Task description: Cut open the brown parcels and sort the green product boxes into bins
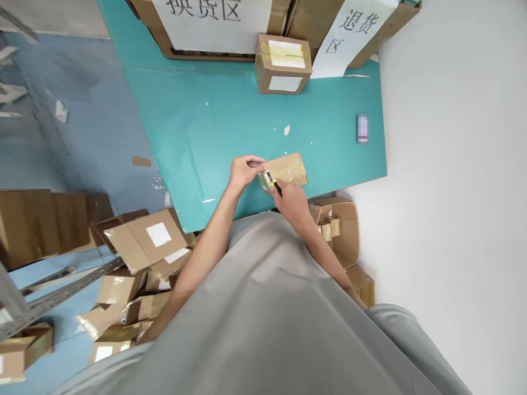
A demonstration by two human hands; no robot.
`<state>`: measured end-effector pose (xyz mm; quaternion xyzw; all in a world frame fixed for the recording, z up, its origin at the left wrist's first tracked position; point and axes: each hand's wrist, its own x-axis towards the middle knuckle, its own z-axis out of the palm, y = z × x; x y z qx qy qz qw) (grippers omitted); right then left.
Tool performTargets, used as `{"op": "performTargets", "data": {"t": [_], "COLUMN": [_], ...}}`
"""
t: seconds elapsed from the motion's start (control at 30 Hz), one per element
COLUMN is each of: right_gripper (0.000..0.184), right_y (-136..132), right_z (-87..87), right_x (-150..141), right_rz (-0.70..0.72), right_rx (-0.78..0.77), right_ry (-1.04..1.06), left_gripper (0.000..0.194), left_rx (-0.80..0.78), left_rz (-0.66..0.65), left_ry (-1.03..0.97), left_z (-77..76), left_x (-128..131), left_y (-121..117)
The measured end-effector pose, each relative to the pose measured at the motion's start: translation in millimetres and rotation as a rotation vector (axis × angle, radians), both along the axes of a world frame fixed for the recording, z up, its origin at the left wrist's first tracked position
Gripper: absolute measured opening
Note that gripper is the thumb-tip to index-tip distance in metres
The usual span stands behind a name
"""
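A small cardboard box (288, 167) with shiny clear tape lies near the front edge of the green tabletop (193, 137). My left hand (246, 171) grips the box's left end, thumb and fingers pinching its edge. In my right hand (293, 202) is a black and yellow utility knife (275, 183), fingers wrapped round its handle. The knife's tip points up and left at the taped left end of the box, close to my left thumb. Whether the blade is in the tape is too small to tell.
A taped box (284, 66) with white labels stands at the back before large cartons (160, 33) bearing paper signs. A small blurred item (362, 129) lies at the right. Opened cardboard boxes (144, 241) pile up on the floor at left; an open carton (348, 230) stands below right.
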<state>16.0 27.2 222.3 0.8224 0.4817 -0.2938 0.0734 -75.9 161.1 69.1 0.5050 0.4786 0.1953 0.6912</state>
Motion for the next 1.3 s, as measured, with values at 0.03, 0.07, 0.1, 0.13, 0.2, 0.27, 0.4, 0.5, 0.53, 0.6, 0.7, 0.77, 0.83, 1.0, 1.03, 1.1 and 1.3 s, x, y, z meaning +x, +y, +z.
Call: {"op": "performTargets", "data": {"t": [0.03, 0.07, 0.1, 0.13, 0.2, 0.27, 0.4, 0.5, 0.53, 0.6, 0.7, 0.77, 0.83, 1.0, 1.03, 1.1, 1.3], "right_gripper": [0.038, 0.038, 0.037, 0.037, 0.037, 0.036, 0.037, 0.039, 0.04, 0.042, 0.043, 0.045, 0.047, 0.051, 0.051, 0.05, 0.05], "right_y": [4, 8, 11, 13, 14, 12, 2, -6, -10, -18, -33, -43, -50, -56, -55, -53, -41], "right_z": [-4.0, -8.3, -12.5, -15.9, -19.0, -17.2, -8.5, -4.9, -4.0, -2.3, -1.0, -3.7, -10.7, -35.1, -38.5, -42.2, -38.5], "right_x": [2, 4, 5, 5, 5, 3, -2, -5, -4, -2, 11, 26, 46, 92, 98, 106, 113], "right_rz": [0.004, 0.005, 0.005, 0.002, -0.005, 0.005, 0.054, 0.093, 0.105, 0.123, 0.101, 0.023, -0.088, -0.246, -0.246, -0.229, -0.159], "right_rx": [0.006, 0.005, 0.001, -0.006, -0.02, -0.047, -0.132, -0.198, -0.212, -0.214, -0.131, -0.03, 0.075, 0.242, 0.256, 0.266, 0.207], "right_ry": [0.011, 0.022, 0.032, 0.039, 0.046, 0.045, 0.026, 0.025, 0.029, 0.049, 0.103, 0.113, 0.07, -0.048, -0.041, -0.008, 0.075], "left_gripper": [0.045, 0.045, 0.045, 0.045, 0.045, 0.044, 0.046, 0.049, 0.05, 0.051, 0.048, 0.043, 0.04, 0.034, 0.032, 0.03, 0.031], "left_rx": [0.0, 0.002, 0.005, 0.007, 0.007, 0.006, 0.008, 0.009, 0.008, 0.012, 0.057, 0.11, 0.216, 0.631, 0.684, 0.755, 0.788], "left_rz": [0.0, 0.002, 0.007, 0.013, 0.022, 0.028, 0.047, 0.062, 0.064, 0.063, 0.064, 0.058, 0.052, -0.035, -0.098, -0.236, -0.403], "left_ry": [0.006, 0.015, 0.025, 0.035, 0.046, 0.048, 0.062, 0.073, 0.075, 0.078, 0.083, 0.108, 0.164, 0.255, 0.236, 0.187, 0.142], "left_z": [0.2, 0.3, 0.4, 0.3, 0.1, -0.1, 0.4, 1.4, 1.7, 1.5, 0.9, 2.7, 8.7, 36.4, 40.7, 44.6, 32.2], "left_x": [0, 0, 0, 0, 1, 1, 2, 2, 1, 0, -2, -4, -3, 20, 28, 45, 69], "left_y": [0, 1, 1, 1, 2, 3, 2, 0, -1, -3, -4, -6, -10, -32, -37, -48, -63]}}
